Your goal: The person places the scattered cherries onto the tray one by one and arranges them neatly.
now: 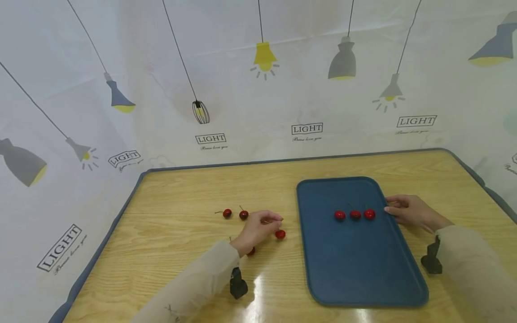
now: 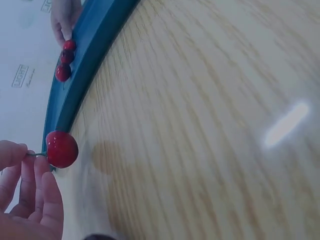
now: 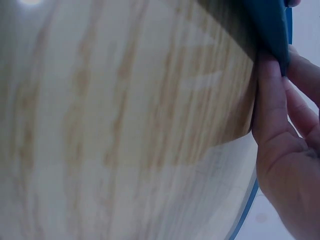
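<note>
My left hand point(image 1: 258, 228) pinches a red cherry point(image 2: 62, 149) by its thin stem between thumb and fingertips. In the left wrist view the fruit dangles beside the fingers, left of the blue tray point(image 1: 355, 269) in the head view. At the tray's right edge, my right hand point(image 1: 412, 211) grips the rim, with the thumb and fingers point(image 3: 272, 102) on either side of it in the right wrist view. Three cherries point(image 1: 355, 215) sit in a row on the upper part of the tray, close to that hand.
Two cherries with stems, one here point(image 1: 227, 213) and one here point(image 1: 243, 215), lie on the wooden table point(image 1: 177, 202) beyond the left hand. Another cherry point(image 1: 251, 251) is partly hidden beneath the left wrist. A lamp-printed cloth point(image 1: 242, 103) hangs behind the table.
</note>
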The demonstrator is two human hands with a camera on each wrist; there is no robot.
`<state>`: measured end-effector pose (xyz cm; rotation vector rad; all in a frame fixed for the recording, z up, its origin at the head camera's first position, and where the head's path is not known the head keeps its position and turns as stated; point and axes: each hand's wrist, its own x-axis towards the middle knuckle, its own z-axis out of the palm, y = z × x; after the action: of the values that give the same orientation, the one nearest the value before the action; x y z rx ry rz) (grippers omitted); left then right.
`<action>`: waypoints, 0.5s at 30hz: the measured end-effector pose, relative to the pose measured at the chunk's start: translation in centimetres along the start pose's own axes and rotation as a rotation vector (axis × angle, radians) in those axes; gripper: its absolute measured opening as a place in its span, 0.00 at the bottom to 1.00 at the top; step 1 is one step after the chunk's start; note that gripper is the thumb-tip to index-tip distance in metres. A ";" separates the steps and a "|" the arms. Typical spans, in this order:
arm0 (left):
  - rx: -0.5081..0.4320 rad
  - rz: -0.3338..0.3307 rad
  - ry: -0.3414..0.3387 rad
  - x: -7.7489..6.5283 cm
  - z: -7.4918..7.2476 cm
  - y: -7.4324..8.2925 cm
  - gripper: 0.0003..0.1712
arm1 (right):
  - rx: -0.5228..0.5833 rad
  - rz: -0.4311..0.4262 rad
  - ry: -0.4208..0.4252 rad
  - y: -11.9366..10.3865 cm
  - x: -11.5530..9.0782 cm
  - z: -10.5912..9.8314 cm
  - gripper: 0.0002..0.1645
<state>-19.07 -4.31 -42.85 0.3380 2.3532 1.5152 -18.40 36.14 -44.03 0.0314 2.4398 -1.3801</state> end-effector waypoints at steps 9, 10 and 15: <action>0.049 0.056 -0.004 0.9 1.7 1.5 0.08 | -0.005 -0.010 -0.002 0.0 0.0 0.0 0.38; 0.049 0.069 -0.001 1.0 1.8 1.6 0.07 | -0.007 -0.010 -0.002 0.0 0.0 0.0 0.38; 0.023 0.088 0.013 1.7 2.5 2.3 0.07 | -0.009 -0.012 -0.001 0.0 0.0 0.0 0.37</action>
<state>-19.58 -0.64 -41.94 0.4440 2.3967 1.5345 -18.40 36.14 -44.06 0.0135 2.4487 -1.3740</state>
